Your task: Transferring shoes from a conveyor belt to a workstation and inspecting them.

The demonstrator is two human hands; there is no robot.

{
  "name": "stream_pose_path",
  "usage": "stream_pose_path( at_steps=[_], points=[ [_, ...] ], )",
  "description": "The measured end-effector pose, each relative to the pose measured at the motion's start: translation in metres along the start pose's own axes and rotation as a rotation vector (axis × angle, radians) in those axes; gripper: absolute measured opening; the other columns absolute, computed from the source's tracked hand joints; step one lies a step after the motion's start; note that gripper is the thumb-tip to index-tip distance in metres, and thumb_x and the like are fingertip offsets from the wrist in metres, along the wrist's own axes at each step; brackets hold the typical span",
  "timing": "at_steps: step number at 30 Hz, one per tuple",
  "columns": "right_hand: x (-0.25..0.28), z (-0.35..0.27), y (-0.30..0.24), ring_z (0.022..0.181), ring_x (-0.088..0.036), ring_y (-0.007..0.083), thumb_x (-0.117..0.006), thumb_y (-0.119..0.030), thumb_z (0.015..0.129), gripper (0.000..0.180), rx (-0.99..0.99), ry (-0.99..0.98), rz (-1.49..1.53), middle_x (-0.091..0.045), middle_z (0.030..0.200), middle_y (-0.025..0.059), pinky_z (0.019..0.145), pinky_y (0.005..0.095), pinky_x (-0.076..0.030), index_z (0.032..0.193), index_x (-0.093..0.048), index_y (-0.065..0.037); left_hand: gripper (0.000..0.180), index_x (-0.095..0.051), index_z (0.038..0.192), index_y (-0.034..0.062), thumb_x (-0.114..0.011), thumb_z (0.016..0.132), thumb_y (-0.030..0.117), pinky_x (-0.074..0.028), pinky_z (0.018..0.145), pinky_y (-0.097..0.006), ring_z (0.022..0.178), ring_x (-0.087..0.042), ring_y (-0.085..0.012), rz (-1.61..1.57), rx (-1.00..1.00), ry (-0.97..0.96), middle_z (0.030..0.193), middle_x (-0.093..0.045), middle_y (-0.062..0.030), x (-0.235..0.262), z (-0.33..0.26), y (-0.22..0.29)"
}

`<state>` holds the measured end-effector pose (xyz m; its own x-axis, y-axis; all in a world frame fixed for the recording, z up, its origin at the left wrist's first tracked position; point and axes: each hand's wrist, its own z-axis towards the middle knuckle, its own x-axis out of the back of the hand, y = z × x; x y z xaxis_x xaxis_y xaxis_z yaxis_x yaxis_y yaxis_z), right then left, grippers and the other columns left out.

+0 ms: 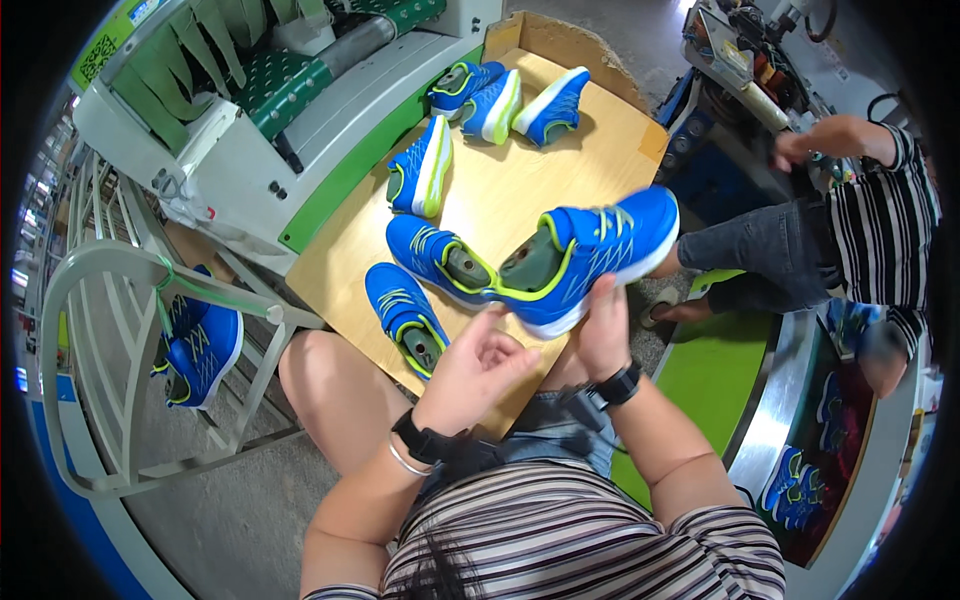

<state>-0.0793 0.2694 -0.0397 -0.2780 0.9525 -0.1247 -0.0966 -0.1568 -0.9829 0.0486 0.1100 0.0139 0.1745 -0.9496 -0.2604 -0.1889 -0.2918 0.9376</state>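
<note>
A blue sneaker (pixel 600 250) with lime-green trim, a white sole and a dark green last inside is held up over the wooden table, its toe toward the far right. My right hand (pixel 604 335) grips it by the sole and near side. At its heel, my left hand (pixel 478 368) has its fingers curled in, close to the heel edge; whatever they may hold is hidden. Directly left of the held shoe lies a matching sneaker (pixel 420 245), partly covered by it. Another sneaker (pixel 395 300) rests nearer my left hand, its heel toward me.
More sneakers (pixel 490 105) sit at the table's (pixel 545 165) far end, one (pixel 420 170) along its left side. A machine with a green roller (pixel 300 85) borders the left. A metal rack (pixel 160 470) holds blue shoes (pixel 205 345). Another person (pixel 850 220) works at right, beside a green surface (pixel 690 385).
</note>
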Motion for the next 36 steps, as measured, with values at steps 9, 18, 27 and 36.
stream_pose_path(
  at_steps=[9, 18, 27, 36],
  points=[
    [0.030, 0.103, 0.031, 0.137, -0.042, 0.0342, -0.062, -0.040, 0.095, 0.078, 0.027, -0.207, -0.529, -0.039, 0.148, 0.0268, 0.113, 0.0388, -0.033, 0.152, -0.025, -0.003, 0.024, -0.061, 0.119, -0.0017, -0.060, 0.098, 0.010, -0.050, 0.083, -0.026, 0.089, -0.062, -0.0118, 0.257, -0.258, 0.597, 0.097, -0.067, -0.0048, 0.095, -0.018, 0.007],
    [0.012, 0.139, 0.095, 0.140, -0.028, 0.0444, -0.071, -0.030, 0.084, 0.081, 0.149, 0.121, -0.735, -0.027, 0.148, 0.0298, 0.114, 0.0451, -0.031, 0.147, -0.030, -0.001, 0.026, -0.060, 0.119, 0.0020, -0.063, 0.093, 0.007, -0.048, 0.087, -0.028, 0.109, -0.053, -0.0159, 0.605, -0.129, 0.578, 0.119, -0.055, -0.0058, 0.093, -0.022, 0.002],
    [-0.041, 0.231, 0.076, 0.138, -0.033, 0.0431, -0.058, -0.062, 0.087, 0.062, -0.092, 0.067, -0.714, -0.049, 0.137, 0.0250, 0.116, 0.0605, 0.003, 0.121, -0.063, -0.011, 0.023, -0.063, 0.113, 0.0063, -0.064, 0.090, 0.008, -0.041, 0.092, -0.034, 0.112, -0.053, -0.0235, 0.651, -0.231, 0.505, 0.119, -0.056, -0.0103, 0.076, 0.004, 0.001],
    [-0.003, 0.112, 0.047, 0.131, -0.047, 0.0332, -0.079, -0.029, 0.079, 0.087, -0.128, -0.362, -0.460, -0.047, 0.138, 0.0249, 0.109, 0.0372, -0.039, 0.148, -0.032, -0.006, 0.023, -0.062, 0.114, 0.0025, -0.062, 0.090, 0.003, -0.043, 0.092, -0.032, 0.105, -0.054, -0.0223, 0.610, -0.282, 0.471, 0.117, -0.057, -0.0110, 0.080, 0.008, 0.002]
  ],
)
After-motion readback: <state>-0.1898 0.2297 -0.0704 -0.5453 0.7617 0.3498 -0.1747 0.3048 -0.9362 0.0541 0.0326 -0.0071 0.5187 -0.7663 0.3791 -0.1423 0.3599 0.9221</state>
